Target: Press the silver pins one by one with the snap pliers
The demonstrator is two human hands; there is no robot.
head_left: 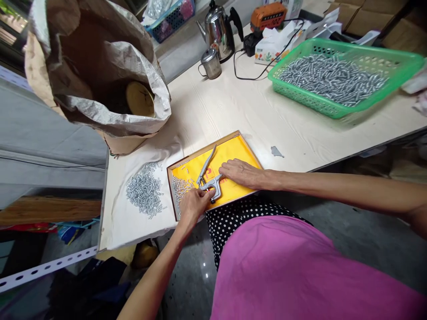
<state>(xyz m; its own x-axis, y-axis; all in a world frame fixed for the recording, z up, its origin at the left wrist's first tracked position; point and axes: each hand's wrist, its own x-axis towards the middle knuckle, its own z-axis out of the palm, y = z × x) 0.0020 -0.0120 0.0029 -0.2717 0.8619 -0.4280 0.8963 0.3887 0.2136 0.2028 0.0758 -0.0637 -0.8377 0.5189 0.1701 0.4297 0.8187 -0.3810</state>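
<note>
A grey pair of hand-press pliers (209, 183) with a spring between its spread handles lies over a shallow tray (240, 135) lined in yellow. My right hand (240, 172) is palm down, its fingers closed at the end of the lower handle. At the jaw end, my left hand (194, 203) is closed in a pinch of thumb and fingers; what lies between the fingertips is too small to make out. Beside that hand, small metal pins (182, 186) are scattered in the tray's left end.
Left of the tray, a heap of small metal pieces (145, 190) lies on white cloth (120, 222). A large paper sack (133, 129) stands behind. A green basket (336, 111) of metal pieces sits at right, with a kettle (218, 31), metal cup (211, 64) and orange battery (267, 17) farther back.
</note>
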